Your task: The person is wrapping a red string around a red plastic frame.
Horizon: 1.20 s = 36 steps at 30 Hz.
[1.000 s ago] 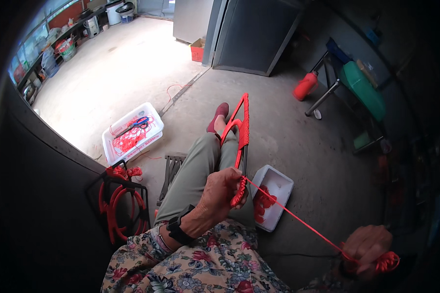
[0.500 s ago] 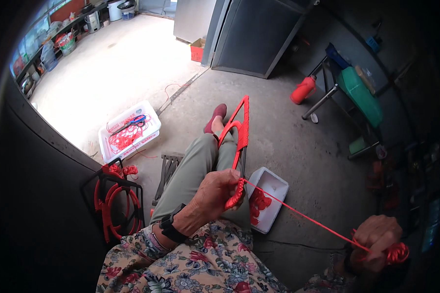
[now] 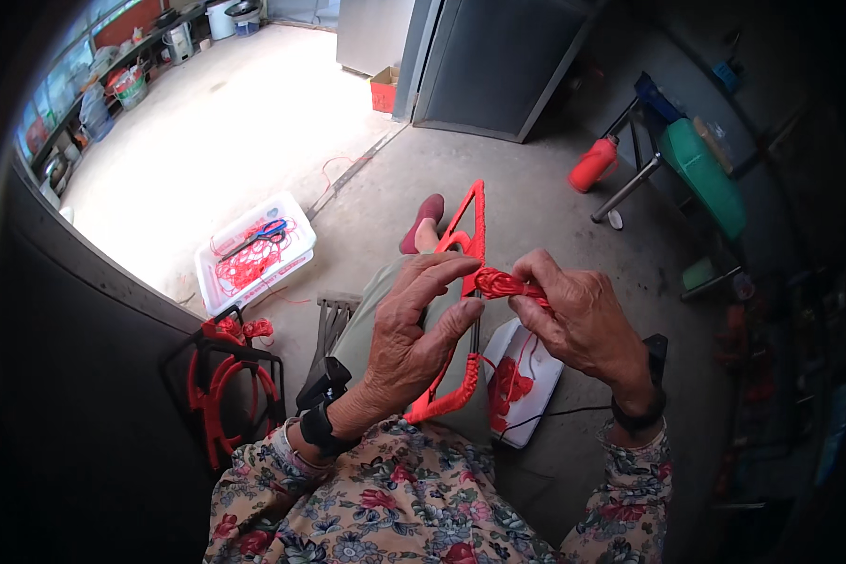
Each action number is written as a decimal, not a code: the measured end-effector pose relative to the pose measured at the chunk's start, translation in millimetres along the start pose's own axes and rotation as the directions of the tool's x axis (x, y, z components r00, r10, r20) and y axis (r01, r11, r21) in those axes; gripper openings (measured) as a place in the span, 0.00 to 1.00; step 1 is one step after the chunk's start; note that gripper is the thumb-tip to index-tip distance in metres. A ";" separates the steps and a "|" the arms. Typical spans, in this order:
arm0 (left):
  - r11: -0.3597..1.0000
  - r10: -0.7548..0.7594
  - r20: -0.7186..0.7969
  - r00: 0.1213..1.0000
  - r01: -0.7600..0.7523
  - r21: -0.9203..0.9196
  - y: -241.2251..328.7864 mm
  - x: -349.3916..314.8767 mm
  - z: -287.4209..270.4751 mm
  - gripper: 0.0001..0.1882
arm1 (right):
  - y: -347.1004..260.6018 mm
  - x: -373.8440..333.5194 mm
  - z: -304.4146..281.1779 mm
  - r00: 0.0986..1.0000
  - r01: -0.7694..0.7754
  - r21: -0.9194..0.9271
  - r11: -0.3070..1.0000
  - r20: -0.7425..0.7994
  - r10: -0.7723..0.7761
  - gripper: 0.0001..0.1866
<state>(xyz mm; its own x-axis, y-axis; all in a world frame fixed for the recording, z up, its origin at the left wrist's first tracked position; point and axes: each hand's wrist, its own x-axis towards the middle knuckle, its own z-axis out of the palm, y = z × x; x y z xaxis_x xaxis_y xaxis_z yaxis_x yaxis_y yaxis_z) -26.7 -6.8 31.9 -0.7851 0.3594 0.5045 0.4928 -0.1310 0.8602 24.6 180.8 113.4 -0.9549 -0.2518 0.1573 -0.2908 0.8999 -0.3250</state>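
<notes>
Cord bundle (image 3: 512, 286) — red; shirt (image 3: 385, 503) — tan (pink, blue florals)

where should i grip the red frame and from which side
Probably hold the frame by its lower bend, the left hand coming from the left: that part is slim, cord-wrapped, nearest the body and clear of both hands. The bare dark stretch above seems worse: the cord bundle in the right hand sits close to it.

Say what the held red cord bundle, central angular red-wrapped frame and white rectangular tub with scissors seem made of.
Cord bundle: probably synthetic fibre; its satiny strands catch light. Frame: possibly dark-finished metal; a slim bar shows unwrapped. Tub: likely smooth plastic; rim looks moulded.
</notes>
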 end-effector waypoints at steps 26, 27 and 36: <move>0.508 -0.640 0.326 0.695 0.702 -0.500 -27.9 -38.7 11.3 0.09 | 25.5 -36.7 110.5 0.913 0.183 0.159 0.970 -0.394 -0.107 0.19; 0.550 -0.614 0.281 0.738 0.655 -0.519 -23.8 -38.5 10.4 0.10 | 26.3 -36.5 105.2 0.916 0.172 0.144 0.974 -0.386 -0.104 0.17; 0.289 -0.548 0.573 0.609 0.781 -0.554 -5.6 -48.7 5.5 0.14 | -15.2 -81.1 -10.6 0.931 0.305 0.948 0.086 -0.316 0.184 0.12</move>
<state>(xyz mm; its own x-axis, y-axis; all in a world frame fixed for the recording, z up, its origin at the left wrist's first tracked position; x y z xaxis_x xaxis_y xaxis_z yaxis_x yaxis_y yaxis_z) 10.8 -18.5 2.2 -0.5337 0.8199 -0.2070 -0.6782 -0.2688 0.6839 107.1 191.4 115.5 -0.9233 0.0436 0.3816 -0.3731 -0.3375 -0.8642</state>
